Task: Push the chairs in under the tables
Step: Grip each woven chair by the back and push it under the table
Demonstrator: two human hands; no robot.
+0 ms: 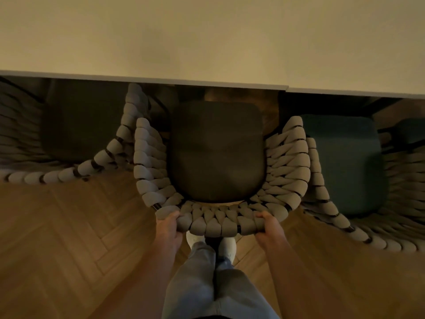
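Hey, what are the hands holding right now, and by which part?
Both hands, left and right, grip the middle woven chair by the top rim of its backrest, one at each rear corner.

The floor (76, 229) is wood parquet laid in a herringbone pattern, warm brown and running under the furniture. The light is dim and yellowish, so that the space beneath the pale top falls into deep shadow. A patch of the same wooden floor shows in that shadow, and the far right corner of the view shows more of it.
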